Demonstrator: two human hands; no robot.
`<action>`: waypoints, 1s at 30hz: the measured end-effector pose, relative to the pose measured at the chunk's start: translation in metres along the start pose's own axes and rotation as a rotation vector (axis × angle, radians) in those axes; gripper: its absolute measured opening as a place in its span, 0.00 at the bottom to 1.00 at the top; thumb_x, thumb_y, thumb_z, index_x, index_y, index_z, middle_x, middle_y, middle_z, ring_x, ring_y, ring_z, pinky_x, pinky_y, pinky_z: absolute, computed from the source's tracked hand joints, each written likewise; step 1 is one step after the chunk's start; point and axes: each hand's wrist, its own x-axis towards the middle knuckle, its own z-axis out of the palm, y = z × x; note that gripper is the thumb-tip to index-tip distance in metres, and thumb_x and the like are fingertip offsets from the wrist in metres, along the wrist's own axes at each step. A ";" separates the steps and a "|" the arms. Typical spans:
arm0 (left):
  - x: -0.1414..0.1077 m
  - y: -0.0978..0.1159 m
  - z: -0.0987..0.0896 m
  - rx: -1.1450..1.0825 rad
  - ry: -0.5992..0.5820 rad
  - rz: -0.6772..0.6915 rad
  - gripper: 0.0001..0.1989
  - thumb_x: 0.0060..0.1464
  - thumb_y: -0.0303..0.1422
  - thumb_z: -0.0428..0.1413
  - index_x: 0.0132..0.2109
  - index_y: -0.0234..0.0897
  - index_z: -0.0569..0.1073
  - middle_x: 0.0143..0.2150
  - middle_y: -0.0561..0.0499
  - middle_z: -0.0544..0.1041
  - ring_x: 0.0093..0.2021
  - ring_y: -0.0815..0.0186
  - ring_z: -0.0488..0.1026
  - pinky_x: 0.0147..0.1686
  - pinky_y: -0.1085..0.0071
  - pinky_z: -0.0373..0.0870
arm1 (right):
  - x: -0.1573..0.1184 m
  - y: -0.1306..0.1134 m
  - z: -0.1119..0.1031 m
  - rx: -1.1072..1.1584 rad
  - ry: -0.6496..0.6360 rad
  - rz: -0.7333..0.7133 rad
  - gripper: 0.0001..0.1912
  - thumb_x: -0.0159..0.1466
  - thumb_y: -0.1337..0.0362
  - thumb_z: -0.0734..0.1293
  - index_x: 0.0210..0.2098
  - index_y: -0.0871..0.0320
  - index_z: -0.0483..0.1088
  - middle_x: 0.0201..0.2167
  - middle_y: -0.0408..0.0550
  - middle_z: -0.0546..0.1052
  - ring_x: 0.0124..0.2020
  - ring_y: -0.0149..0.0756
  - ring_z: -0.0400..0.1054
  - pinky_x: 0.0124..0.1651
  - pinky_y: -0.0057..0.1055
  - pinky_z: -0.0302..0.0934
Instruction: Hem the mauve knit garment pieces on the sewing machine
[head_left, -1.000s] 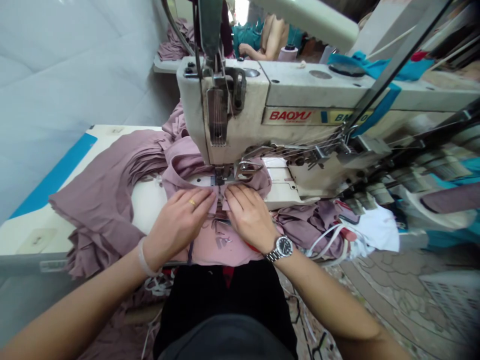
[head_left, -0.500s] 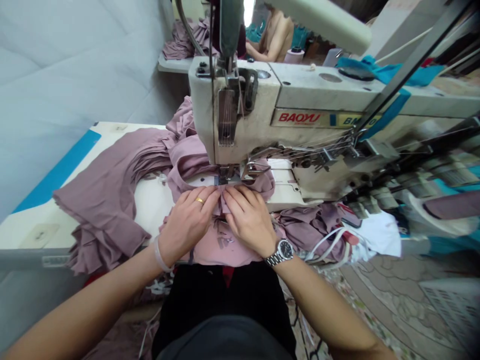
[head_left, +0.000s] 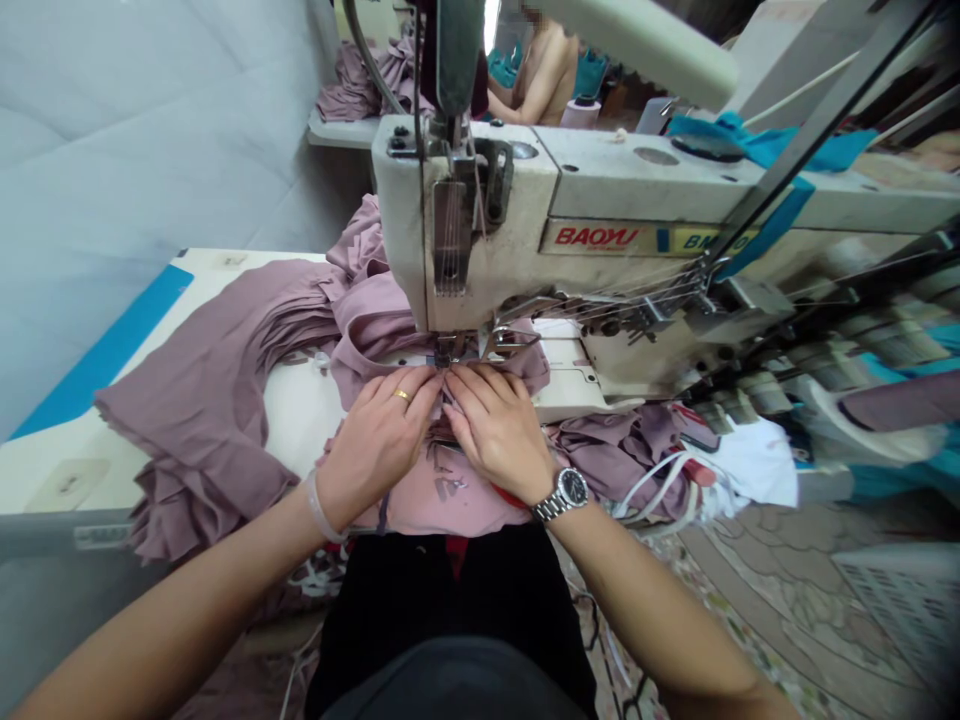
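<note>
Mauve fabric (head_left: 371, 345) lies looped around the needle area of a white sewing machine (head_left: 480, 220). My left hand (head_left: 386, 430), with a ring and a wristband, presses its closed fingers on the fabric just in front of the presser foot (head_left: 448, 350). Beside it my right hand (head_left: 499, 425), wearing a metal watch (head_left: 562, 494), holds the same fabric, fingers together and fingertips close to the left ones. The fabric edge under the fingertips is mostly hidden. A pink printed piece (head_left: 442, 490) shows below both hands.
A stack of mauve pieces (head_left: 217, 370) lies on the table (head_left: 300, 410) at the left. More mauve fabric (head_left: 622, 455) and white cloth (head_left: 757, 465) sit at the right. Thread cones stand farther right. Behind the machine a person (head_left: 544, 75) is partly visible.
Both hands stay at the presser foot, with the fingertips slightly nearer to it. The fabric between them has moved forward and is more covered. The view has shifted a little.
</note>
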 end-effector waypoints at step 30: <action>0.007 -0.016 -0.004 -0.077 0.076 0.063 0.17 0.64 0.38 0.52 0.53 0.30 0.73 0.52 0.43 0.75 0.51 0.56 0.72 0.51 0.58 0.69 | 0.010 0.018 0.000 0.088 0.042 -0.039 0.15 0.69 0.69 0.60 0.51 0.58 0.72 0.48 0.50 0.76 0.49 0.40 0.64 0.50 0.40 0.58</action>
